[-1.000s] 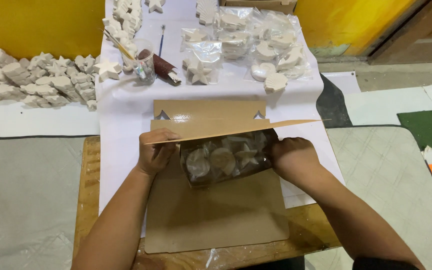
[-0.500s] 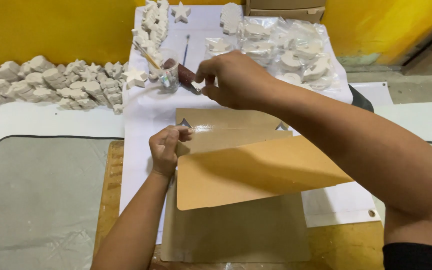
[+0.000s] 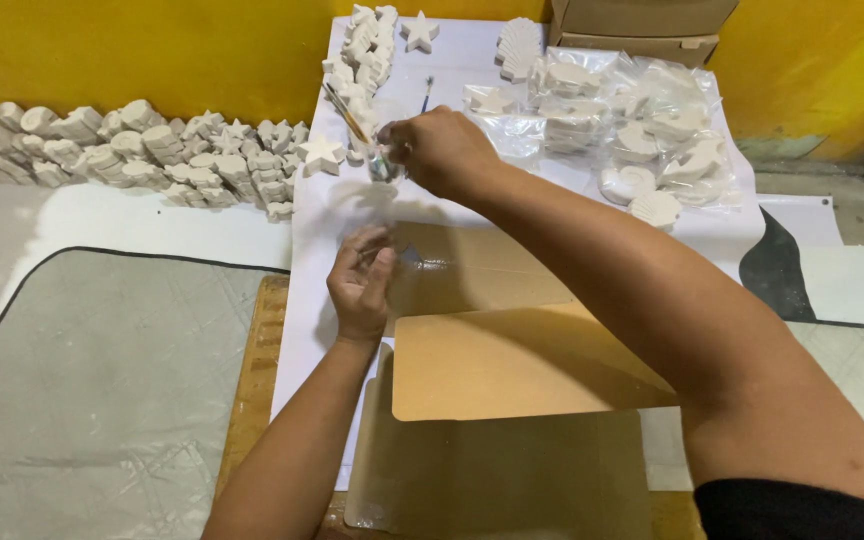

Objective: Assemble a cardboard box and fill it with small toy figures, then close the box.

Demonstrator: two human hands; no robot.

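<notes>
Since the frame half a second back, my right hand [image 3: 439,150] has gone further up the white sheet [image 3: 312,260] and now closes its fingers around the clear cup [image 3: 382,160] of brushes near the sheet's top edge. My left hand [image 3: 362,285] has let its fingers loosen and lift a little at the box's left corner.

From the head view, the cup stands just below the row of white plaster stars [image 3: 367,45], with thin brush handles [image 3: 347,112] leaning out of it to the left. I judge it light, thin-walled and easy to crush or tip, so I would take it low around the body, not by the handles, which would slide out. My right hand is closed on it; how firmly, I cannot tell.

My left hand is half open, fingertips touching the shiny inner flap [image 3: 472,265] of the brown box [image 3: 512,400], holding nothing. That cardboard looks stiff but light, and the glossy film over it looks slippery. Bagged plaster shapes [image 3: 642,130] lie at the sheet's upper right, likely brittle.
</notes>
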